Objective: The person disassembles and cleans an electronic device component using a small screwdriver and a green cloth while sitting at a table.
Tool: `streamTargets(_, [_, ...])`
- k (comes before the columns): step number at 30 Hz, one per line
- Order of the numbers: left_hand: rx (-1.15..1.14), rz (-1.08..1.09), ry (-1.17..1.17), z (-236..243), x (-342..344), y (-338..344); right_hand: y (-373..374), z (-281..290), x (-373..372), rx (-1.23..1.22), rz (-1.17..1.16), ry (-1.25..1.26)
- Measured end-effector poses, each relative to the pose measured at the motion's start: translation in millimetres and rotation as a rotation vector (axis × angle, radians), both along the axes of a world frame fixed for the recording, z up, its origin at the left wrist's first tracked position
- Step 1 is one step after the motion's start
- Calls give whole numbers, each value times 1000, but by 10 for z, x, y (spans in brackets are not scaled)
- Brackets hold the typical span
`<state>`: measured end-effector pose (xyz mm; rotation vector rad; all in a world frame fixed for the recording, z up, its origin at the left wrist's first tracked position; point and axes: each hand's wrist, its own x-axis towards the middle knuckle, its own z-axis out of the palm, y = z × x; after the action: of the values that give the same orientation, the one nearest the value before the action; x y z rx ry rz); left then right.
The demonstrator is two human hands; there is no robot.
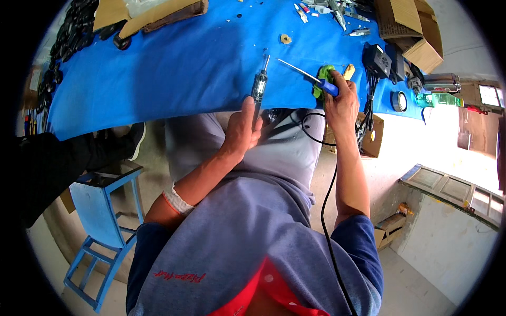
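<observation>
My left hand (243, 125) is curled around the lower part of a slim dark device (259, 87), thumb laid along its side. The device points away from me, its metal tip just beyond the fingers, over the near edge of the blue cloth (174, 63).

My right hand (342, 102) is wrapped around the blue handle of a screwdriver (329, 88). Its shaft runs out to the left of that hand, and its tip is near the device but apart from it. A crumpled green cloth (325, 72) lies against the right fingers; I cannot tell whether they also pinch it. Just beyond these fingers is a small yellow piece (349, 71).

Progress, in my judgement: mid-way. Device and tool are both in hand, but no contact is being made. The device has not been set down; whether its casing is fully fastened cannot be determined at this size.

Beyond both hands lie a brown ring (285, 39) and, farther out, a scatter of grey parts (337, 13), whose condition I cannot certify. To the right of my right hand are a black power adapter (377, 60) and a tape roll (399, 101). Below the right wrist hangs a black cable (322, 216).
</observation>
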<state>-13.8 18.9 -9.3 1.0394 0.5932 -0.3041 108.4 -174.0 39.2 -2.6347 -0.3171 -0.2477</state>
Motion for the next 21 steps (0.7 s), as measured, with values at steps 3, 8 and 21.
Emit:
streamTargets(3, [-26, 5, 1, -32, -29, 9, 3, -10, 15, 5, -4, -66])
streamTargets(8, [-29, -14, 12, -5, -44, 30, -35, 132, -128, 723, -35, 150])
streamTargets(21, [378, -81, -490, 171, -106, -286, 685, 242, -870, 752, 179, 370])
